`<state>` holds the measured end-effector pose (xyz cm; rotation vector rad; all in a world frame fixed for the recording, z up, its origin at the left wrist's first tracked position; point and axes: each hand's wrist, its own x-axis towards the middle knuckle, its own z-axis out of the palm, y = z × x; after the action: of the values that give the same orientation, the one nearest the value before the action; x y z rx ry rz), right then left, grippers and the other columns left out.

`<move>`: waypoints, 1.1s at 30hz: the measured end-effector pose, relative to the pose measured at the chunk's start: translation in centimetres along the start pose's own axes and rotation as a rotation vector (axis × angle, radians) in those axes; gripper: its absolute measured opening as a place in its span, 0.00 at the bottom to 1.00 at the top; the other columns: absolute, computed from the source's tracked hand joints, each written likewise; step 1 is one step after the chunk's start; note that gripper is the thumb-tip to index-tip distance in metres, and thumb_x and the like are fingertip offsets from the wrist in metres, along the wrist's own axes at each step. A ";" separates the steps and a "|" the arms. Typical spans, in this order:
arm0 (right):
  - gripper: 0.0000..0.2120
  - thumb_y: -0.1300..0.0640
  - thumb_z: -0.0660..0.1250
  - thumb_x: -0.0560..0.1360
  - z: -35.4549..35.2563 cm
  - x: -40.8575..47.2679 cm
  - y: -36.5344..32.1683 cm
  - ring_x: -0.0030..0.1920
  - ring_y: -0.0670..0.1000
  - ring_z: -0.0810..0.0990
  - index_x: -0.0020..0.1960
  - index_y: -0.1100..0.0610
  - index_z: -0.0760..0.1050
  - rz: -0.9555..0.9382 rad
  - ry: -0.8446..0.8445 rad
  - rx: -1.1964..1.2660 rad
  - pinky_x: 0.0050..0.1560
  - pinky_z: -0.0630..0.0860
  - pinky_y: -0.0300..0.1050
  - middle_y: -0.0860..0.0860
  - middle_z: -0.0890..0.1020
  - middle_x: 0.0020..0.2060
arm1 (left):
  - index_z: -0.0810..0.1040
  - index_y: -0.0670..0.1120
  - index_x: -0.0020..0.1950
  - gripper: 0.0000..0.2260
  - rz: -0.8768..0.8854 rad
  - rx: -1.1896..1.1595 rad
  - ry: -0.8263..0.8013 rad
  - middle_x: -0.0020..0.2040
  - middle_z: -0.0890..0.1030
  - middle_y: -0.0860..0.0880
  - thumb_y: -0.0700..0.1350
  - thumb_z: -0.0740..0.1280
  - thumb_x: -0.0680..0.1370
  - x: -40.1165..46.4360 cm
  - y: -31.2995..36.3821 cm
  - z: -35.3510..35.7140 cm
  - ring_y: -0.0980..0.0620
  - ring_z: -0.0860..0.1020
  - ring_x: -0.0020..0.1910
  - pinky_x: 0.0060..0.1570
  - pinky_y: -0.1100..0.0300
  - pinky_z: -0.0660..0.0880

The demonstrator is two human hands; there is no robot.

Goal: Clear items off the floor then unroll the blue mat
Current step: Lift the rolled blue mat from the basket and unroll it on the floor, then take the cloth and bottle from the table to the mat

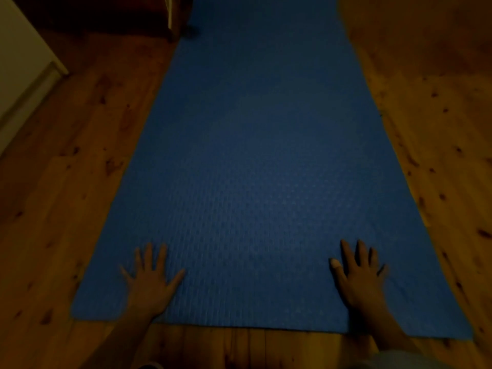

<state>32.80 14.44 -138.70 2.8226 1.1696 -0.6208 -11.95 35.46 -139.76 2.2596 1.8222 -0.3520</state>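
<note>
1. Our left hand (150,282) lies palm-down with fingers spread wide on the blue mat (261,161), at about seven o'clock in the view; it grasps nothing, only presses flat.
2. Our right hand (359,272) does the same at about five o'clock, fingers splayed and flat on the mat, holding nothing.
3. Both hands rest close to the mat's near edge, well apart from each other, one toward each near corner.
4. The mat lies unrolled and flat, running from six o'clock up to twelve o'clock, where it leaves the view.
5. Knotty wooden floor (66,182) shows on both sides and along the near edge.
6. At ten o'clock stands a pale cabinet (24,65); near eleven o'clock a dark furniture leg (174,17) stands just beside the mat's left edge.
</note>
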 end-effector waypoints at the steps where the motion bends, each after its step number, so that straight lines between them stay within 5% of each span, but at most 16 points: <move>1: 0.35 0.30 0.38 0.75 -0.1 0.1 0.0 0.77 0.57 0.36 0.78 0.40 0.37 -0.001 -0.007 -0.008 0.72 0.33 0.66 0.52 0.41 0.79 | 0.37 0.52 0.78 0.44 -0.004 0.001 -0.009 0.80 0.42 0.46 0.77 0.38 0.69 0.0 0.0 0.0 0.44 0.35 0.76 0.68 0.34 0.30; 7: 0.33 0.31 0.42 0.77 -1.1 0.0 -0.7 0.77 0.59 0.40 0.78 0.41 0.42 0.020 -0.060 -0.038 0.73 0.40 0.68 0.52 0.45 0.79 | 0.44 0.54 0.79 0.47 -0.031 -0.048 -0.017 0.80 0.46 0.46 0.78 0.36 0.66 0.2 0.5 -1.1 0.42 0.42 0.77 0.70 0.34 0.38; 11: 0.26 0.33 0.49 0.77 -4.0 0.9 -2.6 0.70 0.60 0.61 0.69 0.46 0.62 0.031 -0.039 -0.047 0.67 0.60 0.66 0.57 0.66 0.70 | 0.62 0.50 0.75 0.47 -0.030 -0.096 0.031 0.75 0.61 0.42 0.78 0.38 0.66 1.4 2.6 -3.6 0.41 0.56 0.74 0.70 0.32 0.47; 17: 0.29 0.37 0.52 0.79 -10.5 4.0 -8.5 0.74 0.59 0.60 0.75 0.50 0.60 -0.148 -0.064 -0.131 0.68 0.61 0.64 0.56 0.65 0.74 | 0.50 0.50 0.79 0.44 0.129 -0.018 0.030 0.80 0.50 0.46 0.76 0.43 0.71 4.8 8.9 -9.0 0.46 0.46 0.78 0.74 0.38 0.42; 24: 0.29 0.42 0.54 0.82 -23.8 2.8 -15.0 0.73 0.59 0.63 0.76 0.59 0.58 -0.326 0.017 -0.012 0.70 0.64 0.57 0.58 0.65 0.74 | 0.49 0.44 0.79 0.41 0.326 -0.094 0.091 0.80 0.51 0.45 0.69 0.52 0.76 6.4 13.8 -24.1 0.47 0.52 0.78 0.76 0.48 0.49; 33: 0.29 0.43 0.53 0.82 -46.1 -2.7 -21.7 0.71 0.60 0.64 0.75 0.61 0.59 -0.375 0.105 0.040 0.68 0.66 0.57 0.60 0.66 0.72 | 0.48 0.42 0.79 0.32 0.430 0.020 0.020 0.79 0.52 0.43 0.60 0.48 0.82 3.3 17.4 -49.1 0.45 0.53 0.77 0.76 0.49 0.50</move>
<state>32.41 36.09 -92.49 2.7135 1.7468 -0.5164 8.21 50.39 -93.93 2.5886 1.2901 -0.2699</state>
